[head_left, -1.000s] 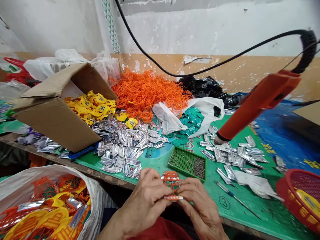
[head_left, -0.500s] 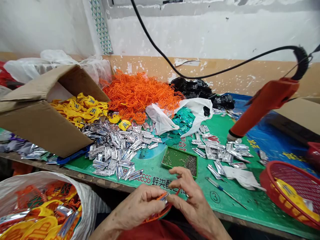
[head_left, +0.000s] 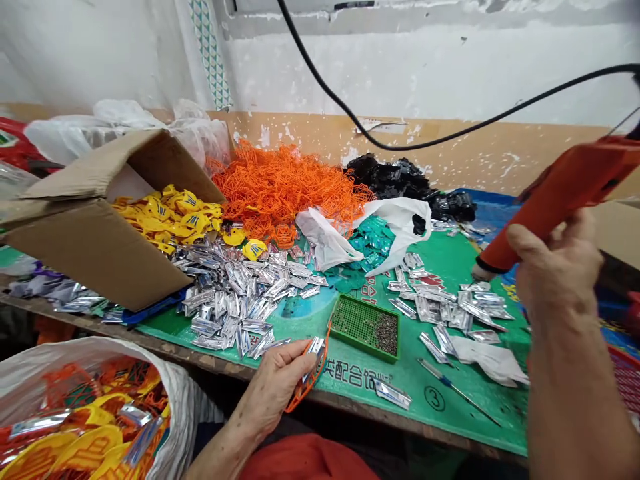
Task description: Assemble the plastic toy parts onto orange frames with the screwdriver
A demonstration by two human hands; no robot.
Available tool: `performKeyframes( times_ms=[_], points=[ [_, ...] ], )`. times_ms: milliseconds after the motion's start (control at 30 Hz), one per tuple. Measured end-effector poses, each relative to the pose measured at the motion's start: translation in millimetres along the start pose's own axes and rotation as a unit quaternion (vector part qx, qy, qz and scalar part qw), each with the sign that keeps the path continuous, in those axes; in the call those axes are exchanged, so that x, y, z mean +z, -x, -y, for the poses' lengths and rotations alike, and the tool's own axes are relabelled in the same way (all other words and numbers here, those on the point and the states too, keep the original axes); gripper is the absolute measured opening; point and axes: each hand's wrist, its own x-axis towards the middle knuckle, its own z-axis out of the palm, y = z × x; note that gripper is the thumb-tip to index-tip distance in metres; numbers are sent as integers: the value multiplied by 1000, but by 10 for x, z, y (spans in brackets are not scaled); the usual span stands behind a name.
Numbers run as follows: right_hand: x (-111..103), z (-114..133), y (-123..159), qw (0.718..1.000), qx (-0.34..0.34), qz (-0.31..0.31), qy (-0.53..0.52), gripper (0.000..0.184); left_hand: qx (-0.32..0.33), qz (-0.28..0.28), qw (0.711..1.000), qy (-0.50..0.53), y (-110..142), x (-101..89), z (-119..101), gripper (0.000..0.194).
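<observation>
The left hand [head_left: 280,377] pinches a frame [head_left: 300,398] together with a silver piece [head_left: 316,348], by the near edge of the surface [head_left: 453,250]; the frame's long axis slants, its far end toward the tray [head_left: 365,348], its near end low and to the left; the right hand [head_left: 565,263] is wrapped round the driver [head_left: 540,207], whose long axis runs from upper right down to a tip at lower left, near loose silver pieces [head_left: 440,307]; the frame is thin orange openwork, the silver piece narrow and shiny; the driver is smooth, reddish-orange and roughly cylindrical; the tray is green mesh, rectangular, with tiny dark bits [head_left: 387,332] heaped toward its right end; 1 screwdriver [head_left: 444,380] lies on the surface, its thin shaft pointing right and nearward.
</observation>
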Motion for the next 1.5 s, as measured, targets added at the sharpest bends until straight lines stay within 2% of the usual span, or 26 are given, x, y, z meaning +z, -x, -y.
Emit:
performKeyframes(
  times_ms=[67,167,300,467,633,733,933,1067,1500],
  points=[
    [198,8,0,995,39,-30,-82,31,6,-13,1000,-16,-6,-10,-9,32],
    [442,54,132,990,85,-10,-116,31,4,6,999,-37,-7,-42,-32,33],
    [728,182,453,980,158,42,-117,36,-12,32,996,-79,-32,-71,-44,33],
    [1097,343,897,949,228,153,-152,34,-32,59,995,-76,-96,-56,-32,32],
    [1339,303,1165,945,240,136,-177,20,-62,63,994,-59,-133,-65,-51,34],
    [1401,220,1253,949,242,115,-168,18,-57,60,995,-52,-132,-75,-60,33],
    [1434,113,1367,953,230,105,-166,18,-41,-16,999,-4,-89,-61,3,35],
    [1444,94,1400,955,225,103,-166,16,-40,-43,998,19,-80,-46,39,36],
    [1441,109,1434,954,230,103,-162,17,-49,-40,998,16,-100,-25,20,38]
  ],
)
